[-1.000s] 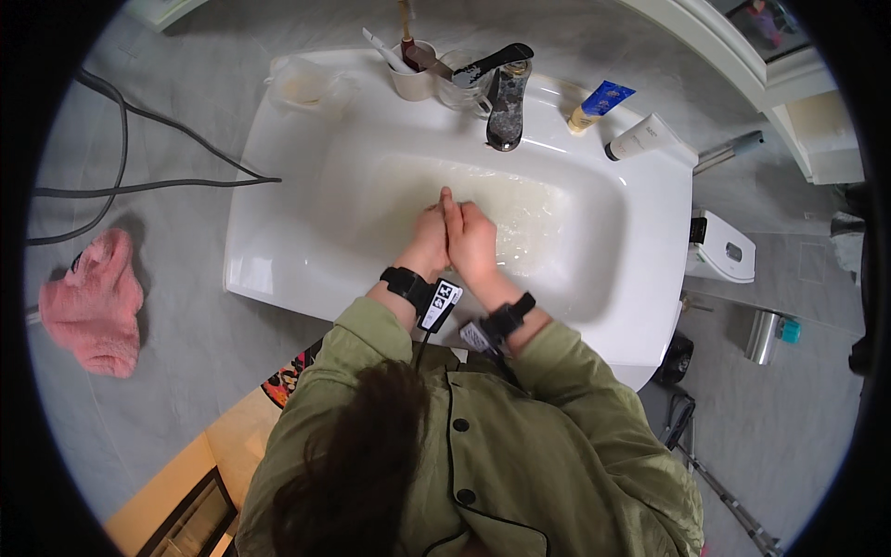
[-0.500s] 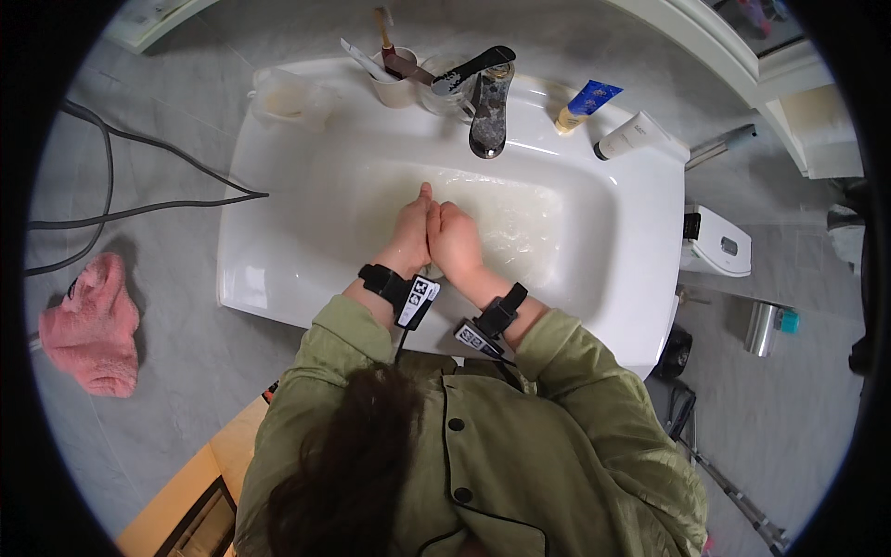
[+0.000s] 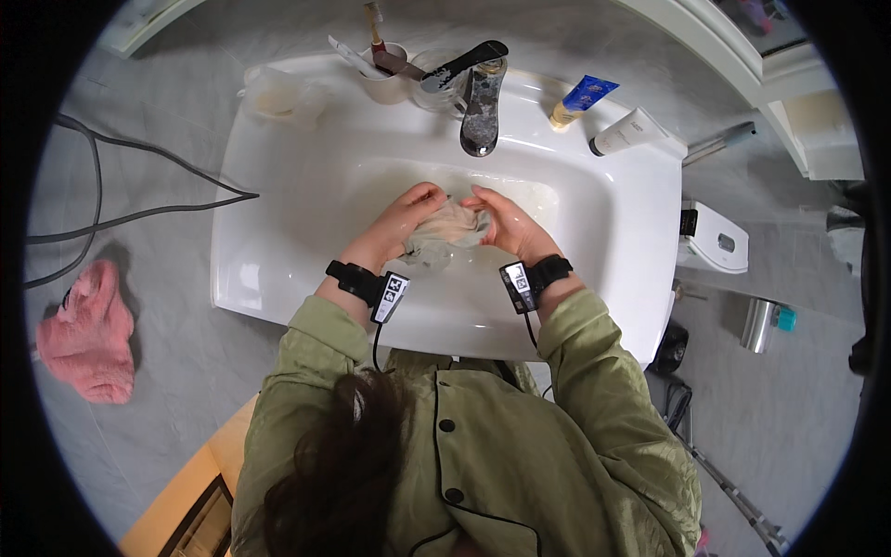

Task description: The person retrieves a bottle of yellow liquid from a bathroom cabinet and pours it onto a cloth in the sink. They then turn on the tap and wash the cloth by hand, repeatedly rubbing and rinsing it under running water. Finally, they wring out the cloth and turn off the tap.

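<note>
Over the basin of the white sink [image 3: 278,223], a wet, pale, thin cloth [image 3: 447,227] is spread between my hands. The fingers of my left hand [image 3: 401,219] curl around its left side, and its lower edge hangs down near that wrist. At the opposite side, my right hand [image 3: 513,226] grips the cloth, with the thumb side toward the faucet and some fingertips hidden behind the fabric. Cloudy, sudsy water [image 3: 534,197] lies in the basin beneath. The black-handled faucet [image 3: 481,116] stands just beyond my hands.
Along the sink's back ledge stand a cup [image 3: 385,79] with toothbrushes, a clear glass [image 3: 444,84], a blue and yellow tube [image 3: 580,102] and a white tube [image 3: 631,133]. A translucent bag [image 3: 281,97] lies at the back left. Dark cables [image 3: 158,209] hang left, above pink fabric [image 3: 88,334].
My hands were pressed together with the cloth barely showing. They have moved apart, left hand leftward and right hand rightward, and the cloth is now opened out between them.
</note>
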Tool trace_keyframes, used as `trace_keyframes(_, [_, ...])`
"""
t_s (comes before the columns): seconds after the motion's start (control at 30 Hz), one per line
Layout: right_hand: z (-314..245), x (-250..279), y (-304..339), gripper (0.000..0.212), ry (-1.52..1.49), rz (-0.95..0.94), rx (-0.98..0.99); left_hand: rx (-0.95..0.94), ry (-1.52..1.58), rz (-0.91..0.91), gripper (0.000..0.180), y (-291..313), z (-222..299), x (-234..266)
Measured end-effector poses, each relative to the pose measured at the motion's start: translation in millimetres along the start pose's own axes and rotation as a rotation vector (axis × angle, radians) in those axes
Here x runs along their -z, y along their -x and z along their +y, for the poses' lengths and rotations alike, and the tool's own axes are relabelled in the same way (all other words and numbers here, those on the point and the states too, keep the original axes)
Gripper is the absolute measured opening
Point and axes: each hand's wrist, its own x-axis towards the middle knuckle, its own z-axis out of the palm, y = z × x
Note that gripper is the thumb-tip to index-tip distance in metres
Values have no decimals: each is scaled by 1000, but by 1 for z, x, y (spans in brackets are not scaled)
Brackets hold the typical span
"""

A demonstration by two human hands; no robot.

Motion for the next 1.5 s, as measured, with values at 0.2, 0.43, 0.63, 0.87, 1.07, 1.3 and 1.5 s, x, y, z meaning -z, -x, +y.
trace_keyframes(0.2, [-9,-16,6,30,199,-69,183,47,-198,-7,33,-1,1,-1])
trace_keyframes(0.43, [-12,13,2,19,145,69,315,192,-694,-240,37,-8,-5,30])
trace_keyframes(0.63, [8,54,-40,23,796,408,322,125,-632,59,43,-23,-32,33])
trace_keyframes(0.87, [41,26,-60,28,1488,766,240,112,-1273,344,41,-51,-62,10])
trace_keyframes(1.07, [36,31,-71,26,1435,1016,440,160,-1078,320,42,-63,-70,24])
trace_keyframes(1.3, [52,-31,-64,16,781,503,834,58,145,343,34,-73,-85,29])
trace_keyframes(1.5, [39,-68,-43,19,1063,573,793,-49,189,512,26,-56,-64,4])
